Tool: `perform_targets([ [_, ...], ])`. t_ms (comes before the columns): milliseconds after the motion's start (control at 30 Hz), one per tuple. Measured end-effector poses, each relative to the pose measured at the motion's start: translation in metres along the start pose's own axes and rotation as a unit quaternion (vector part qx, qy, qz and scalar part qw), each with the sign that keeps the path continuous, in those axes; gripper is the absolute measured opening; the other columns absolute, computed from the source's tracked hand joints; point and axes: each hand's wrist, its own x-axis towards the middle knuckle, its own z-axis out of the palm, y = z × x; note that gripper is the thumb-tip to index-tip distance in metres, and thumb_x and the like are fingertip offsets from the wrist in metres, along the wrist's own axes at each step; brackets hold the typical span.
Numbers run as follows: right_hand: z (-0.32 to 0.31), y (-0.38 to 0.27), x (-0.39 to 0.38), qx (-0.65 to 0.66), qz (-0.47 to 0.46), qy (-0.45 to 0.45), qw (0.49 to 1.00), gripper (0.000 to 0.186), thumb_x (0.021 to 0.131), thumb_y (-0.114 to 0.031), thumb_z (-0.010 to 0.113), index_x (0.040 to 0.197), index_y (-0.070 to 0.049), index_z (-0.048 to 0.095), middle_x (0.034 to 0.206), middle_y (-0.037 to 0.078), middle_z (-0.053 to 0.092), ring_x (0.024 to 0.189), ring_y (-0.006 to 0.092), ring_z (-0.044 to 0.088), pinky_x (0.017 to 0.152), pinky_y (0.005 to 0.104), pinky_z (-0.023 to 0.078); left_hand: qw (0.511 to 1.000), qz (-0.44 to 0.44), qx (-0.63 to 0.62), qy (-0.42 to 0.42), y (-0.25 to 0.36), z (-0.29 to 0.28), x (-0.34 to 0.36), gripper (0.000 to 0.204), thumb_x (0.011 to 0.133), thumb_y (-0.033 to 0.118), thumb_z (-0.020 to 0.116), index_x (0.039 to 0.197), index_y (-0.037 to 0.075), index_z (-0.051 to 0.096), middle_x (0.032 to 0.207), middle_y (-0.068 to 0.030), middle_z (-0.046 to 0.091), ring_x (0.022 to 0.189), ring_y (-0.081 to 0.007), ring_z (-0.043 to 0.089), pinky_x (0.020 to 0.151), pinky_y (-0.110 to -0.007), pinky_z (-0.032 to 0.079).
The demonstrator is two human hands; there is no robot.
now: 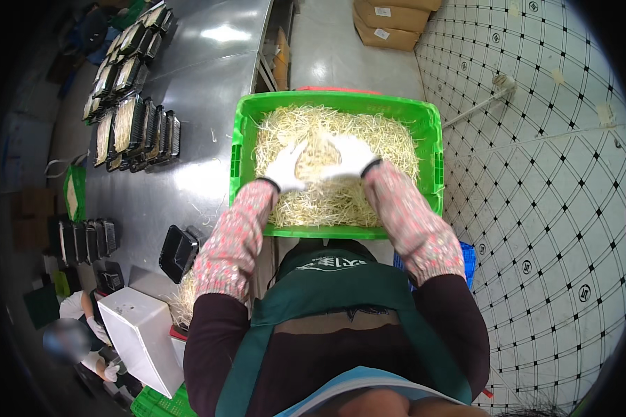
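Observation:
A green plastic crate (334,232) in front of me holds a thick bed of pale bean sprouts (389,139). Both my hands wear white gloves and reach into it from the near side. My left hand (284,169) and my right hand (351,157) are cupped on either side of a loose clump of sprouts, holding it between them. Motion and glare blur the clump and my fingertips. Flowered sleeve covers run along both my forearms.
On the steel table (209,83) to the left stand rows of filled black trays (132,128). An empty black tray (179,251) lies nearer, beside a white box (135,333). A co-worker's gloved hand (99,331) shows at lower left. Brown sacks (393,24) lie beyond the crate.

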Motion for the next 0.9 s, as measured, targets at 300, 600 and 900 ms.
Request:
perform_targets([
  [300, 0.095, 0.027, -0.056, -0.175, -0.054, 0.198, 0.963, 0.088, 0.073, -0.023, 0.071, 0.149, -0.014, 0.028, 0.139, 0.017, 0.046, 0.122, 0.0355, 0.047, 0.098, 0.0525, 0.040, 0.991, 0.001, 0.082, 0.105, 0.024, 0.038, -0.042, 0.102, 0.060, 0.033, 0.086, 0.147, 0.018, 0.034, 0.139, -0.0193, 0.044, 0.128, -0.0354, 0.044, 0.104, -0.044, 0.042],
  [600, -0.028, 0.093, -0.096, 0.244, 0.058, 0.237, 0.939, 0.054, 0.072, -0.015, 0.075, 0.123, -0.009, 0.061, 0.108, 0.010, 0.070, 0.098, 0.0213, 0.066, 0.086, 0.0351, 0.053, 0.970, 0.114, 0.216, 0.014, 0.040, -0.069, -0.060, 0.078, 0.067, 0.009, 0.075, 0.138, 0.025, 0.048, 0.110, -0.0089, 0.057, 0.107, -0.0283, 0.057, 0.082, -0.037, 0.052],
  [900, 0.022, 0.074, -0.050, 0.460, 0.012, 0.193, 0.867, 0.093, 0.070, -0.010, 0.083, 0.146, 0.002, 0.031, 0.130, 0.017, 0.057, 0.105, 0.0198, 0.064, 0.087, 0.0344, 0.052, 0.863, 0.339, 0.366, 0.074, 0.053, -0.055, -0.034, 0.083, 0.074, -0.001, 0.061, 0.143, 0.037, 0.039, 0.155, -0.0069, 0.031, 0.143, -0.0327, 0.029, 0.112, -0.062, 0.020],
])
